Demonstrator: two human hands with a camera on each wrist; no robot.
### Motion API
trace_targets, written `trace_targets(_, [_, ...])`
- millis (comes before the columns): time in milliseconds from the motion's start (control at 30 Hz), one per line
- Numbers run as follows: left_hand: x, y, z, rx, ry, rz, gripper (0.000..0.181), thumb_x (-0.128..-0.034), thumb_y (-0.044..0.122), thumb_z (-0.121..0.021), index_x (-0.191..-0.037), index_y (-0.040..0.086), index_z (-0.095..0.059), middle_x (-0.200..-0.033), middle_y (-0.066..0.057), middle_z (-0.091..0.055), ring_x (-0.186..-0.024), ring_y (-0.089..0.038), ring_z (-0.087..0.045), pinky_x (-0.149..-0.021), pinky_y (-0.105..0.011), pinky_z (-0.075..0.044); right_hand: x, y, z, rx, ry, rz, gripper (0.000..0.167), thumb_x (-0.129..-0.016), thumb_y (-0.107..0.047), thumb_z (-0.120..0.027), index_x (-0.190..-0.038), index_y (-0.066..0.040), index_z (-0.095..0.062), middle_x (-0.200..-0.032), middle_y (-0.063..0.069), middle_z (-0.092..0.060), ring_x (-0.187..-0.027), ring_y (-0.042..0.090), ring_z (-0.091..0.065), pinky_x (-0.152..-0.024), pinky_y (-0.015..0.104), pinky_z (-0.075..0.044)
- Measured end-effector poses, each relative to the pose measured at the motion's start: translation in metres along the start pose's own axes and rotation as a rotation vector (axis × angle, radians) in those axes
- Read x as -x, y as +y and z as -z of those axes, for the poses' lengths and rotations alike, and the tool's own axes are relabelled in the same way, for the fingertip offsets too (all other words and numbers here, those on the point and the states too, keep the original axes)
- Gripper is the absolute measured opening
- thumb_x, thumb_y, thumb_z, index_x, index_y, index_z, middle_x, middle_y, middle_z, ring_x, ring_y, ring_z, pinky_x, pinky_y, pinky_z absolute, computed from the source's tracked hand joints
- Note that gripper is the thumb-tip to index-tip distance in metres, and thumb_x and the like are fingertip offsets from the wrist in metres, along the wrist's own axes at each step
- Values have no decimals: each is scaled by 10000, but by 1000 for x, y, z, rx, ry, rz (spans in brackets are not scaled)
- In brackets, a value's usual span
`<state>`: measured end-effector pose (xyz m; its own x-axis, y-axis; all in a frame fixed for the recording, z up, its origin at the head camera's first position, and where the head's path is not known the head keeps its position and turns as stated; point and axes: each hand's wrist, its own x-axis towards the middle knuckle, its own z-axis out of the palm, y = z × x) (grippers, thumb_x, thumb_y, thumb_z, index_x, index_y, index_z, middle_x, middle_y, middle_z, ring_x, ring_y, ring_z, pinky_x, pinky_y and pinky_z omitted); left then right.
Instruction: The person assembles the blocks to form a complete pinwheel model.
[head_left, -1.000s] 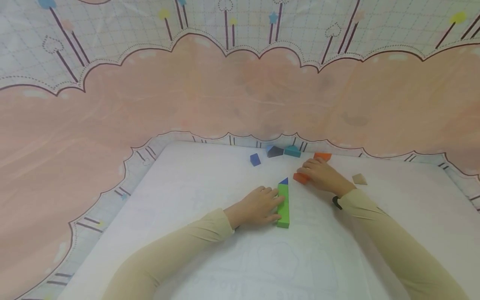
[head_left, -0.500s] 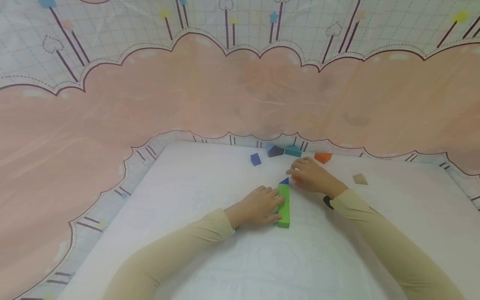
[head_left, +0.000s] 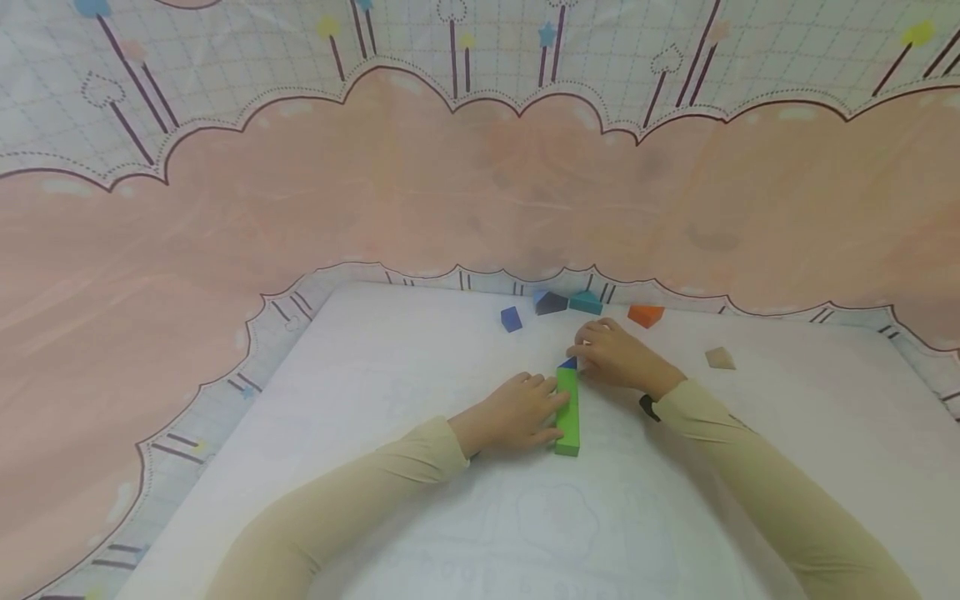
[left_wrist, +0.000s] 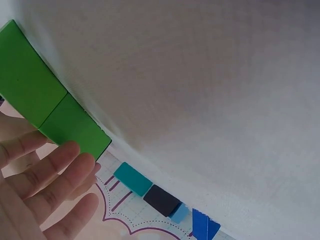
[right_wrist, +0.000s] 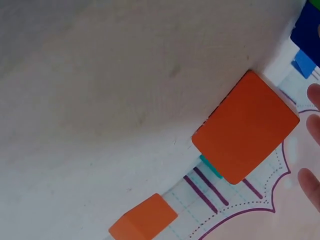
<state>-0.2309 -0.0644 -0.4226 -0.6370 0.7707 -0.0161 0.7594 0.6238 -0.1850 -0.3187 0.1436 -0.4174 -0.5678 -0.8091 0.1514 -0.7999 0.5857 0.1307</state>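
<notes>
In the head view, two green blocks stand end to end in a row, topped at the far end by a blue triangular block. My left hand rests against the green blocks from the left, its fingers mostly straight in the left wrist view. At the row's far end, my right hand has its fingertips by the blue triangular block; whether they pinch it is hidden. An orange block lies beneath the right hand, seen only in the right wrist view, apart from the visible fingers.
Along the white table's far edge lie a blue block, a black block beside a light blue one, a teal block and a second orange block. A tan block sits right. Patterned cloth hangs behind.
My right hand has shifted left towards the blue triangular block. The orange block beside it moved slightly left, then disappeared behind the hand. The left hand has stayed in place.
</notes>
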Motion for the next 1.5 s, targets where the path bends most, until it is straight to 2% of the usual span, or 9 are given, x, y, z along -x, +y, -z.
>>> trace_targets(200, [1, 1, 0, 2, 7, -6, 468, -939, 525, -438, -1238, 167, -471, -1150, -19, -560, -1028, -161, -554, -897, -316, -456, -2, 1, -3, 24, 19, 17, 211, -797, -153, -736, -1005, -171, -710, -1033, 59, -671, -1051, 249, -581, -970, 474, -446])
trace_targets(433, [1, 0, -1, -5, 17, -12, 452, -938, 527, -439, -1213, 170, -475, -1098, 1, -554, -978, -142, -542, -852, -297, -451, -2, 1, -1, 34, 53, 40, 184, -780, -161, -753, -950, -128, -690, -1018, 60, -678, -1030, 242, -595, -958, 464, -458])
trace_targets(633, [0, -1, -1, -9, 21, -16, 442, -935, 531, -440, -1193, 175, -481, -1082, 5, -553, -966, -139, -544, -843, -293, -449, -3, 1, -1, 57, 30, 18, 202, -784, -226, -756, -924, -95, -693, -1007, 70, -682, -1014, 246, -601, -971, 467, -449])
trace_targets(767, [0, -1, -2, -13, 21, -17, 448, -939, 530, -432, -1205, 172, -477, -1098, 1, -554, -974, -144, -548, -852, -303, -454, 0, 1, 1, 31, 39, 23, 143, -790, -174, -746, -893, -89, -697, -979, 68, -678, -994, 243, -598, -970, 462, -445])
trace_targets(967, [0, -1, -1, -8, 18, -18, 448, -939, 527, -434, -1205, 169, -472, -1095, -2, -554, -982, -150, -548, -855, -306, -453, 6, 3, 6, -17, 36, 42, 127, -793, -56, -708, -914, -97, -706, -954, 69, -669, -972, 251, -589, -948, 470, -445])
trace_targets(1267, [0, 0, 1, 10, 0, -14, 458, -941, 526, -430, -1227, 170, -473, -1138, -9, -558, -1013, -149, -550, -886, -307, -456, 7, 4, 1, -39, 9, 62, 148, -791, -85, -720, -936, -113, -702, -963, 51, -670, -995, 248, -597, -968, 486, -441])
trace_targets(1367, [0, 0, 2, 4, -4, -13, 458, -941, 527, -430, -1223, 169, -474, -1135, -10, -560, -1009, -149, -551, -880, -306, -457, 6, 3, 2, -14, -4, 41, 149, -803, -103, -713, -951, -110, -699, -977, 57, -670, -1001, 247, -595, -974, 481, -439])
trace_targets(1500, [1, 0, 4, 7, -11, -12, 454, -940, 525, -435, -1220, 170, -472, -1138, -15, -565, -1024, -155, -557, -884, -310, -458, 3, 2, 5, 26, -53, -10, 266, -831, -160, -702, -1088, -98, -670, -1078, 84, -661, -1073, 261, -582, -993, 466, -436])
